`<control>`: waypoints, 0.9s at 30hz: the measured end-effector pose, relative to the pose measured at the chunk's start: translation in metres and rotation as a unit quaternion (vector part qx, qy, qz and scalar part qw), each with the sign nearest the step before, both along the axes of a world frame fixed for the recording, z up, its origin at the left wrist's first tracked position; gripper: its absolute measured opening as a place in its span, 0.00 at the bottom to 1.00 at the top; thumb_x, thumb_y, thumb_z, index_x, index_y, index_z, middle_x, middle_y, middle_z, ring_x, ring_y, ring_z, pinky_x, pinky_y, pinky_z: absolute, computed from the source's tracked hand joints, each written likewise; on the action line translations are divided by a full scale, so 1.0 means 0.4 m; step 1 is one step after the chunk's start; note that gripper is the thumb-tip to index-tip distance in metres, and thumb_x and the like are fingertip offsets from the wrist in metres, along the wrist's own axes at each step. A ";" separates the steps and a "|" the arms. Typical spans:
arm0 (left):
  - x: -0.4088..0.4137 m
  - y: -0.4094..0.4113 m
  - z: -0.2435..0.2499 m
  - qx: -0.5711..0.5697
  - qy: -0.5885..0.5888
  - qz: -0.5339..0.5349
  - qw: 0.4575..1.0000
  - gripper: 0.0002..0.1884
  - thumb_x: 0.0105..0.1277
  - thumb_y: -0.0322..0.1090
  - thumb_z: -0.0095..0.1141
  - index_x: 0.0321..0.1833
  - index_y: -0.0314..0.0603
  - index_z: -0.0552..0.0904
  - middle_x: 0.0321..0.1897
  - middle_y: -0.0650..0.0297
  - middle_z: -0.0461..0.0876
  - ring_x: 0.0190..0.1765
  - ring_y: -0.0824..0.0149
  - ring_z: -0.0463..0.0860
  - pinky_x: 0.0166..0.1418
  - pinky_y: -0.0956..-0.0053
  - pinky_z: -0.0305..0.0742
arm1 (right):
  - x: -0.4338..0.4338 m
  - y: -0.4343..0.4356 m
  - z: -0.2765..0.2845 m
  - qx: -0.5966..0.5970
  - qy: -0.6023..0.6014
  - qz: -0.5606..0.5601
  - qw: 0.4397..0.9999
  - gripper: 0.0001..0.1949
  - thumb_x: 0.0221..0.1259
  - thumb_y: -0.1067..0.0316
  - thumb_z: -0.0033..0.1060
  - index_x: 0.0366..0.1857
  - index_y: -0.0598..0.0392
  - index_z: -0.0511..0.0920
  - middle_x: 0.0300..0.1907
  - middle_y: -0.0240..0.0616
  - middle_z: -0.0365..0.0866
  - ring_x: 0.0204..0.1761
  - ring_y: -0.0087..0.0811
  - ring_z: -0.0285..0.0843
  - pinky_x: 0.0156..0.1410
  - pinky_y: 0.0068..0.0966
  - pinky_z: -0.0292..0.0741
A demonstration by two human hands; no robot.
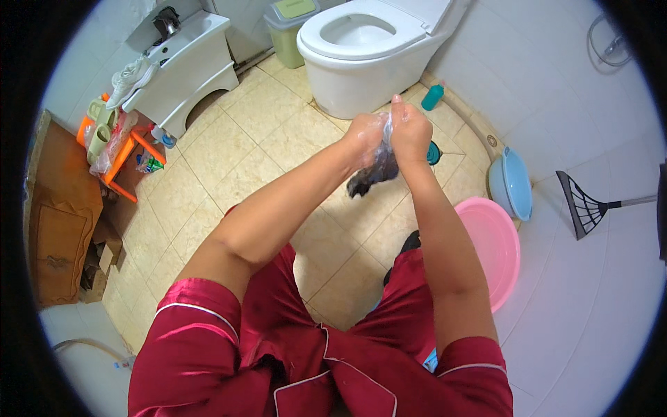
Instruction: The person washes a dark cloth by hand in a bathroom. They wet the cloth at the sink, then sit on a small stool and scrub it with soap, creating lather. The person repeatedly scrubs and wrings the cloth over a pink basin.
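My left hand [366, 136] and my right hand [410, 129] meet in front of me, above the tiled floor. Both fists are closed around a wet, dark cloth [383, 166], small and perhaps a sock. White suds coat its upper part and cling to my fingers. The cloth's black lower end hangs free below the left hand, while its top is hidden between the fists. My right thumb points up. Just right of my right wrist, a round teal object [433, 153] is partly covered; what it is I cannot tell.
Beyond my hands stands a white toilet [359, 78], with a teal bottle [432, 97] beside it. A pink basin [495, 250] and a blue basin [510, 182] are at right, near a black broom-like head [581, 204]. At left are an orange stool [122, 161], washbasin [195, 57] and wooden cabinet [62, 245].
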State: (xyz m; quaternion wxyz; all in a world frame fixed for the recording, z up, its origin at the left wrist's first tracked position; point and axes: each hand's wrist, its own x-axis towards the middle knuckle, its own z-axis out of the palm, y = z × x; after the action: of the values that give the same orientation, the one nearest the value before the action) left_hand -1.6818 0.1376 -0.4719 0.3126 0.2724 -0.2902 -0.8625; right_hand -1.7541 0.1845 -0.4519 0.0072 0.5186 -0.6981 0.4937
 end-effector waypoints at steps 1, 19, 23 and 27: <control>0.024 -0.009 -0.010 0.016 0.068 -0.013 0.997 0.13 0.63 0.38 0.46 0.25 0.39 0.76 0.22 0.60 0.75 0.25 0.63 0.74 0.28 0.70 0.69 | 0.009 -0.008 0.011 0.008 -0.004 -0.013 1.000 0.14 0.53 0.56 0.55 0.19 0.55 0.75 0.20 0.51 0.74 0.25 0.53 0.73 0.31 0.42 0.70; 0.044 -0.016 -0.027 -0.059 0.036 -0.022 0.997 0.07 0.62 0.36 0.51 0.31 0.40 0.77 0.22 0.65 0.76 0.23 0.68 0.76 0.26 0.73 0.71 | 0.053 0.020 0.012 -0.035 0.055 0.041 0.997 0.17 0.58 0.56 0.51 0.19 0.60 0.75 0.20 0.53 0.73 0.23 0.52 0.72 0.31 0.39 0.69; 0.021 -0.028 -0.026 -0.050 0.003 0.012 0.999 0.07 0.61 0.35 0.52 0.25 0.43 0.75 0.19 0.65 0.75 0.21 0.69 0.74 0.24 0.74 0.68 | 0.033 -0.002 0.009 0.007 0.001 0.006 1.000 0.18 0.59 0.55 0.48 0.20 0.58 0.78 0.18 0.52 0.75 0.24 0.52 0.75 0.30 0.42 0.71; 0.021 -0.018 -0.018 -0.073 -0.001 0.008 0.997 0.10 0.62 0.36 0.49 0.23 0.44 0.75 0.19 0.64 0.74 0.21 0.68 0.74 0.24 0.73 0.68 | 0.033 0.009 0.009 0.020 0.010 0.009 1.000 0.18 0.59 0.56 0.48 0.18 0.59 0.76 0.17 0.54 0.74 0.24 0.54 0.74 0.30 0.42 0.70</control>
State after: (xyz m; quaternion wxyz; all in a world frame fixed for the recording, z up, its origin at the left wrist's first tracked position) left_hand -1.6733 0.1304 -0.4790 0.3379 0.2518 -0.3506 -0.8363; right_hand -1.7408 0.1881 -0.4482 -0.0004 0.5301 -0.7030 0.4741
